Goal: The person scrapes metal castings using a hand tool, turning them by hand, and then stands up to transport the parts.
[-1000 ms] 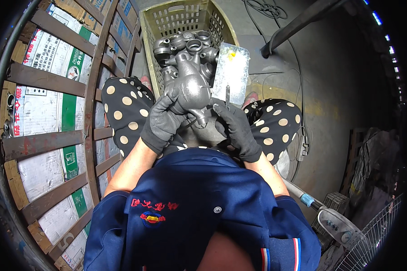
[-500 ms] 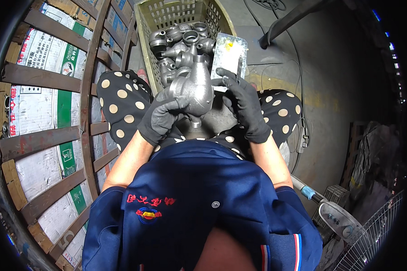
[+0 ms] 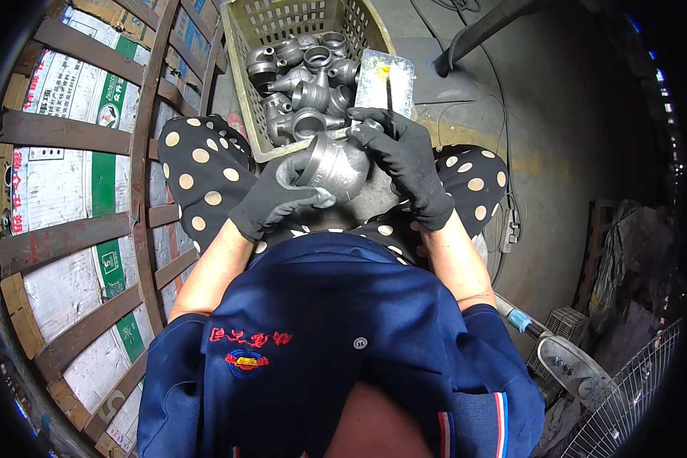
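A grey metal pipe fitting (image 3: pixel 340 169), with a wide ringed mouth on its left, is held tilted above my lap. My gloved left hand (image 3: pixel 278 197) is closed on its left side, thumb below the ringed mouth. My gloved right hand (image 3: pixel 406 164) is at the fitting's far right end, its fingertips curled and partly hiding that end. A thin dark stick (image 3: pixel 390 95) rises from the right hand's grip toward a whitish plate (image 3: pixel 373 91) with a yellow dab on it. The tip of the stick is too small to make out.
A yellowish plastic crate (image 3: pixel 246 99) full of similar fittings (image 3: pixel 311 93) stands ahead. The plate rests at its right rim. On the left runs a slatted rack (image 3: pixel 69 133) with cartons behind. Cables (image 3: pixel 504 99) and a dark post (image 3: pixel 481 38) are right; a fan (image 3: pixel 626 389) is lower right.
The fitting has turned from upright to tilted, its narrow threaded end no longer showing. My right hand has moved left against it. The dark stick now reaches up over the plate.
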The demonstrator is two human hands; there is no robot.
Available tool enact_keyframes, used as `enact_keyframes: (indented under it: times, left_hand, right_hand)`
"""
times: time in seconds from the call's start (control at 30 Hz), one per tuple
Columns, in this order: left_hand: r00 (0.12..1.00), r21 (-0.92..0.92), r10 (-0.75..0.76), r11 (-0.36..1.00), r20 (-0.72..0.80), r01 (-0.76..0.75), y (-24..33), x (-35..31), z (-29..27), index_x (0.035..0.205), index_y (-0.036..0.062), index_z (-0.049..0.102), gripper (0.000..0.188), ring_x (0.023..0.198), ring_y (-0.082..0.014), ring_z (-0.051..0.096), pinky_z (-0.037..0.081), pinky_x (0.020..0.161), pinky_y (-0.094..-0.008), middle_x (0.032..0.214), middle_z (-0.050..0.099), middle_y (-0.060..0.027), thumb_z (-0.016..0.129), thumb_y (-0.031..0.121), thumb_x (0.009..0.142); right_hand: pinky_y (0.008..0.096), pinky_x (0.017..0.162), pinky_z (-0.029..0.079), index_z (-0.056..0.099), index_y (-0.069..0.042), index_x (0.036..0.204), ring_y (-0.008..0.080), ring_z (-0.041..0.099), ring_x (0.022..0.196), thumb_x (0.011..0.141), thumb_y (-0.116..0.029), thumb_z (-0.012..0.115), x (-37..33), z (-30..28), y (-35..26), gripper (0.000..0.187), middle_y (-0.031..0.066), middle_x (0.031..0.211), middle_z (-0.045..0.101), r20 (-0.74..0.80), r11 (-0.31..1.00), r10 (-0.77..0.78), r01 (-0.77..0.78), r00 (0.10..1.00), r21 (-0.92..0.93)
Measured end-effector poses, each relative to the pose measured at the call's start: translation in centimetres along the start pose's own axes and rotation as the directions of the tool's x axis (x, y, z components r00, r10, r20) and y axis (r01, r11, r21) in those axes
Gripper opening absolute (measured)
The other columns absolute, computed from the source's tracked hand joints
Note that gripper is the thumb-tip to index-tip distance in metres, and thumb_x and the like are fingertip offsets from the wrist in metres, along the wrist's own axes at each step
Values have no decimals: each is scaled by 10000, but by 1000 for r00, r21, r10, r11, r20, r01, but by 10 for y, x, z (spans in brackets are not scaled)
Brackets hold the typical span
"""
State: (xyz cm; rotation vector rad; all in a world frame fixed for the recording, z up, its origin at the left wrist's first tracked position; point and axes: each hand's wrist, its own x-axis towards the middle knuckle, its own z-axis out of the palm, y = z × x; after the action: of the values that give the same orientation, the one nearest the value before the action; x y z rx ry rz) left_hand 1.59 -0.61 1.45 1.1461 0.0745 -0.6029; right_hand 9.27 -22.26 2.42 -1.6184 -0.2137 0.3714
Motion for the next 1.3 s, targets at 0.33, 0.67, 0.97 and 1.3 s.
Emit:
enact_keyframes:
  times: [0.33,0.67,0.97,1.3]
  left_hand:
    - [957,-199,4,978,-289,-64,-17,-2,-2,1201,23,554,325,807,-111,606,523,699,-214,866,576,-41,573,251,970]
    - [886,-19,205,972,-416,-235,0,-1,-4,1115,19,612,246,961,-152,659,546,777,-238,1112,664,-78,666,107,891]
    - [876,-113,250,940,-413,-321,-3,-1,-3,1117,9,604,259,994,-179,658,554,827,-276,1106,662,-110,672,34,868]
    - [879,-137,264,930,-397,-341,-1,0,-7,1133,3,592,287,1016,-214,666,542,867,-283,1095,663,-139,666,-1,856]
  right_hand:
    - [167,454,262,666,-54,1142,5,386,524,966,-215,540,-14,-7,18,270,-52,749,571,-219,879,264,-141,939,455]
    - [179,409,253,650,-37,1098,25,367,458,961,-234,534,-14,-4,33,267,-57,617,477,-171,791,366,-209,915,575]
    - [180,406,277,649,-52,1054,27,393,462,956,-215,528,-19,-4,25,226,-54,622,498,-161,799,378,-233,912,555]
    - [172,437,280,661,-52,1146,14,401,506,967,-235,532,-18,-2,10,287,-58,679,512,-188,873,260,-147,947,466]
